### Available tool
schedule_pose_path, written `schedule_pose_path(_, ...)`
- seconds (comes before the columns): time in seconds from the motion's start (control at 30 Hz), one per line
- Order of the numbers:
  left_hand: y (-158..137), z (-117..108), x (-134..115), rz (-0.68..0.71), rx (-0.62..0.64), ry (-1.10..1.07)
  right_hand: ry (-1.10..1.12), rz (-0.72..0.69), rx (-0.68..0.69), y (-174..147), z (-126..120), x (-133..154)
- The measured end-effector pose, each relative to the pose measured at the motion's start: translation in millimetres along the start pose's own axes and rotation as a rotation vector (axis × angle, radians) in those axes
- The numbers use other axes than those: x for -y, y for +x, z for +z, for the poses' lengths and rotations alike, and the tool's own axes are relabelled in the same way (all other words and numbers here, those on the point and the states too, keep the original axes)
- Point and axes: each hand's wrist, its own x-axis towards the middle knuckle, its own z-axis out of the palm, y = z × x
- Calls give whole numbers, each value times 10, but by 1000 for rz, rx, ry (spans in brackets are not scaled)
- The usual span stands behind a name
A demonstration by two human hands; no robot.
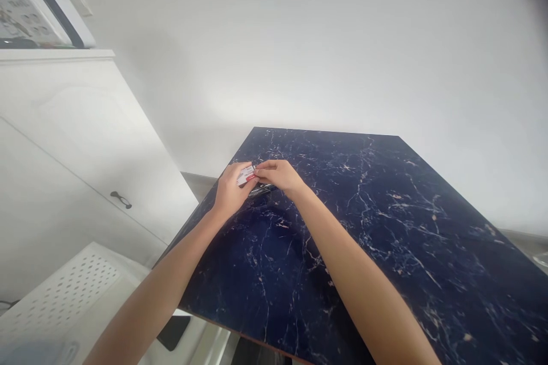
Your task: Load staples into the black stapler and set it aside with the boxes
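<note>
A small white box with a red patch (245, 175) is held between my two hands, over the left part of the dark blue marbled table (363, 222). My left hand (230, 189) is closed around the box's left side. At its right end, the fingertips of my right hand (279, 175) pinch the edge. Just below the box lies a shiny dark object (262, 189), partly covered by my hands; its kind I cannot make out.
On the left stands a white cabinet (72, 142) with a dark handle (121, 200). A white perforated bin (81, 285) and a dark flat object (174, 332) sit below the table's left edge. A pale wall (321, 40) rises behind the table.
</note>
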Motion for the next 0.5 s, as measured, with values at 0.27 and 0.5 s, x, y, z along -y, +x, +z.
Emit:
schedule_pose_path(0.27, 42, -49, -36, 83, 4, -26, 265, 112, 21, 0, 10, -6)
schedule_pose_path(0.5, 47, -47, -3, 113, 25, -20, 271, 105, -2, 52, -12, -67)
